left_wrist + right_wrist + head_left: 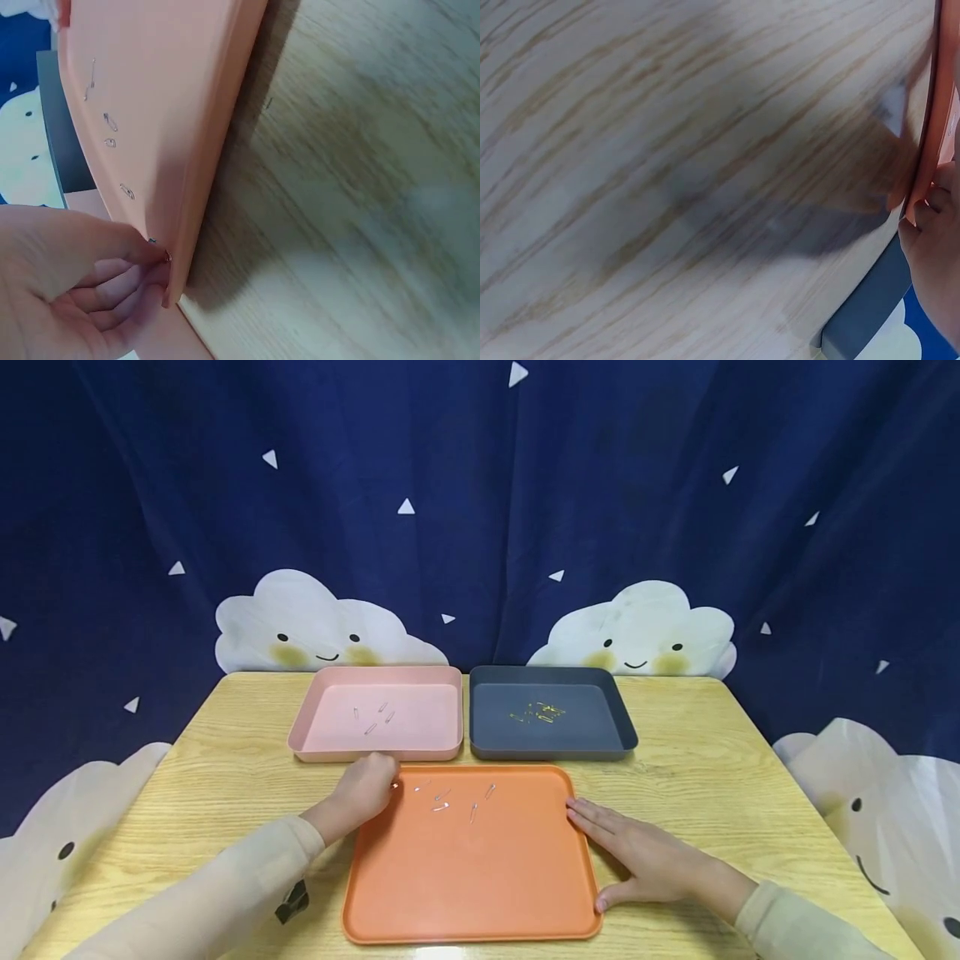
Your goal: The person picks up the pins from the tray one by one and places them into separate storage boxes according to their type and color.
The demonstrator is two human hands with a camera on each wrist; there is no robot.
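Observation:
On the orange tray (pixel 472 877) lie several silver safety pins (pixel 440 807), strewn over its far half. At the tray's far left corner, my left hand (pixel 363 791) pinches a silver safety pin (pixel 168 258) between thumb and forefinger, most of it hidden by the fingertips. The other fingers of that hand are curled in below. My right hand (pixel 645 853) rests along the tray's right rim, fingers stretched out and thumb spread toward the near corner.
Behind the orange tray stand a pink tray (pixel 375 753) with several silver safety pins and a dark grey tray (pixel 551 752) with several gold pins. A small black object (pixel 292 902) shows beneath the left forearm. A dark blue curtain (pixel 480 527) hangs behind the wooden table (pixel 697 760).

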